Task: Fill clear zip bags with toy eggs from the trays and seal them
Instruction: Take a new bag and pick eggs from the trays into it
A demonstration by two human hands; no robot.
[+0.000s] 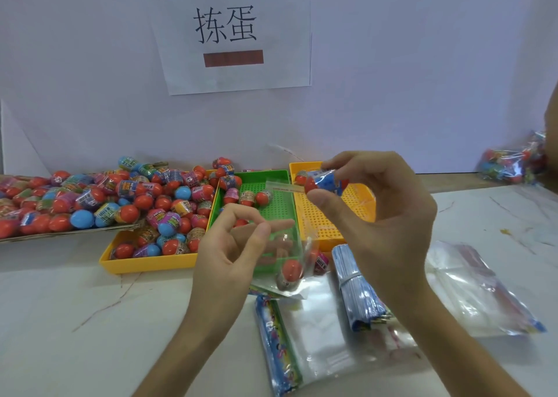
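Note:
My left hand [232,245] pinches the edge of a clear zip bag [280,245] and holds it open above the table. A red toy egg [292,270] lies at the bag's bottom. My right hand [374,215] grips a red toy egg with a blue wrapper [324,182] between thumb and fingers, just above the bag's mouth. Behind the bag stand a green tray [271,176] with a few eggs and a yellow tray [356,203] that is nearly bare.
A second yellow tray [145,264] and a flat cardboard tray [60,233] at the left hold several eggs. Empty zip bags [326,330] and a banded blue bundle [356,288] lie in front. Filled bags [510,164] sit at the far right. A white wall with a paper sign [232,34] stands behind.

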